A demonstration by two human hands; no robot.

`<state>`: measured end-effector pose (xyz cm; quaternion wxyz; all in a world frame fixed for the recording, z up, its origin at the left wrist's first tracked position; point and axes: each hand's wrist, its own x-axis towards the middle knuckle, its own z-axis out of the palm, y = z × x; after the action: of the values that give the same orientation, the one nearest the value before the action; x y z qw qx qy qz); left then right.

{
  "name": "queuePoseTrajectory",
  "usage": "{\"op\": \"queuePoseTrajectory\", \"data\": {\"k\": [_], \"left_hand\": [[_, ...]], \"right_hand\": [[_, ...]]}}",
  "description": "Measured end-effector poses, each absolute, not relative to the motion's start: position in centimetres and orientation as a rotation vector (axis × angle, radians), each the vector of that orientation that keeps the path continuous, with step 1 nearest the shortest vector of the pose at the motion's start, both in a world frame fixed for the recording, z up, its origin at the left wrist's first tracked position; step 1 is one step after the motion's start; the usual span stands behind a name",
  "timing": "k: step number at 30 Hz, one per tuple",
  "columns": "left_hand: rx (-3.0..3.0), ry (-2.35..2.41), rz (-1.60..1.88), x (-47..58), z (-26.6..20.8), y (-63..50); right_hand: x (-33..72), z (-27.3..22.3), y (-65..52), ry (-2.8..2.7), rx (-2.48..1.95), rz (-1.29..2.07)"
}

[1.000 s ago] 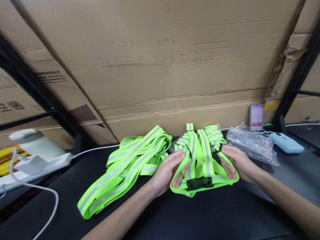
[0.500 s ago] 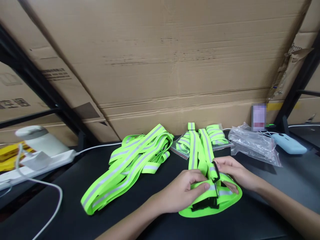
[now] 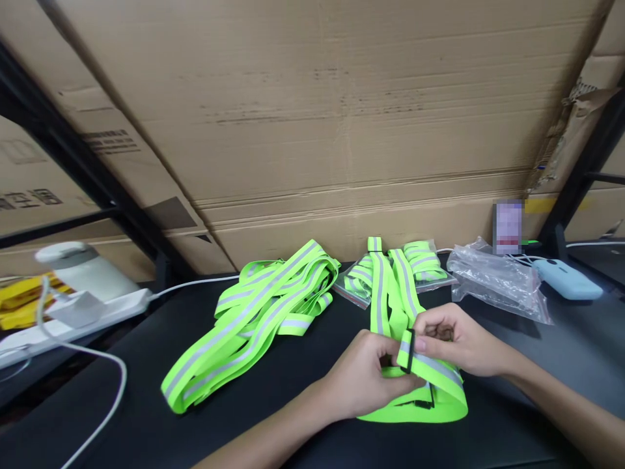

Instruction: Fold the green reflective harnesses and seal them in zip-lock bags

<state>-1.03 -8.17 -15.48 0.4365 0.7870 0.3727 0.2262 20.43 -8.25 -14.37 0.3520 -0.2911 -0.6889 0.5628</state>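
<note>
A neon green reflective strap [image 3: 446, 397] with a grey stripe lies looped on the black table under both hands. My right hand [image 3: 454, 339] pinches the strap just beside a black slide buckle [image 3: 409, 352]. To the left of that buckle, my left hand [image 3: 374, 374] is closed on the strap, its fingertips partly hidden behind the green band. A second black buckle [image 3: 426, 397] shows lower in the loop, partly covered. Two strap lengths run from the hands toward the cardboard. Further left rests a pile of similar green straps [image 3: 263, 319].
Clear bags with rolled green straps [image 3: 424, 262] lie by the cardboard wall [image 3: 342, 130]. Right of them are an empty plastic bag [image 3: 498, 280] and a light blue device [image 3: 567, 280]. A white power strip [image 3: 107, 319], cable and bottle [image 3: 92, 270] occupy the left side.
The buckle has been turned and shifted left and slightly up. My right hand has moved its grip onto the strap beside it, thumb now on top. The lower loop has changed shape.
</note>
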Motion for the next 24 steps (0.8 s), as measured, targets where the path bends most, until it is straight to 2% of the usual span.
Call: {"op": "queuePoseTrajectory", "data": {"k": [5,10,17,24], "left_hand": [[1.811,0.898,0.638,-1.0,-16.5,-7.7],[1.715,0.832,0.62,-1.0,-16.6,-7.5],[1.591,0.703,0.487,-2.8,-14.4,-6.3],[1.817,0.542,0.389,-5.1,-12.8,-5.5]], "right_hand": [[20.3,-14.3,-8.5,-1.845,-0.74,1.343],[20.3,-14.4,-8.5,-1.832,-0.723,1.458],[20.6,-14.6,-8.3,-1.802,-0.765,1.47],[20.5,-14.9,-8.3,-1.897,-0.798,1.484]]}}
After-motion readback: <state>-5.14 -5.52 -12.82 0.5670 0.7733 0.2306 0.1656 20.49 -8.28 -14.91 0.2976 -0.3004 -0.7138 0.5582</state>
